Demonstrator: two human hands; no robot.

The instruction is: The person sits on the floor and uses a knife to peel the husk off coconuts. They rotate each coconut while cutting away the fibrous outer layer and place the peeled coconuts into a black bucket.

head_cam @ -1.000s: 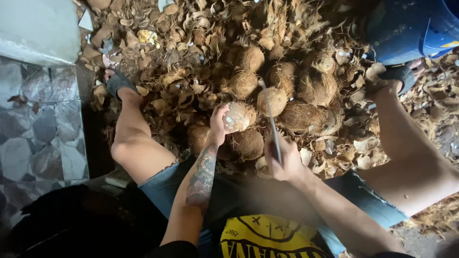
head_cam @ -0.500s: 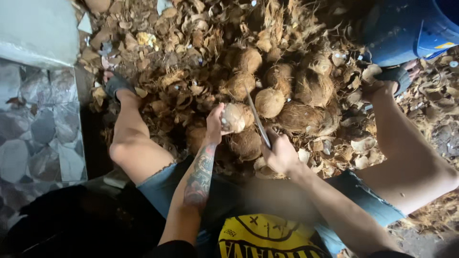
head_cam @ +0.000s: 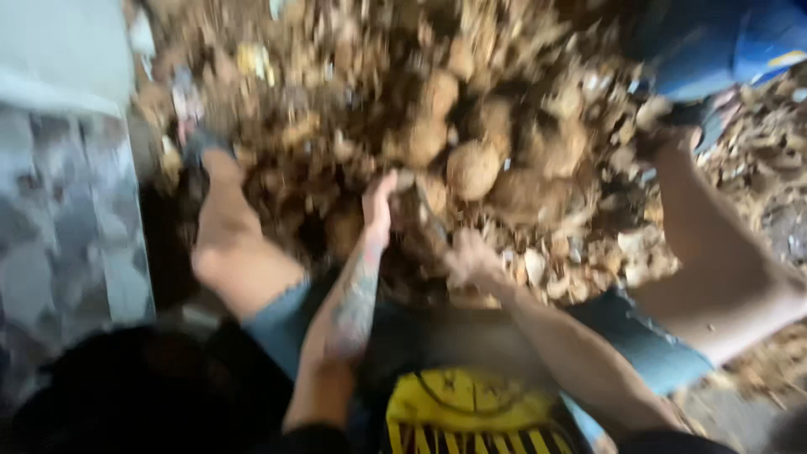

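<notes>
The view is heavily blurred. My left hand (head_cam: 378,202) grips a husked brown coconut (head_cam: 420,197) just in front of my knees. My right hand (head_cam: 472,256) holds a blade (head_cam: 433,220) by its handle, its tip down against that coconut. Behind them lies a heap of several more round coconuts (head_cam: 472,168) on a bed of torn husk.
Husk scraps (head_cam: 336,76) cover the ground ahead and to the right. A blue bin (head_cam: 723,42) stands at the top right by my right foot. Patterned floor tiles (head_cam: 59,235) and a pale slab (head_cam: 59,50) lie to the left.
My right hand has swung the blade down from a raised position onto the coconut. My left hand keeps its hold on it. The picture has become blurred.
</notes>
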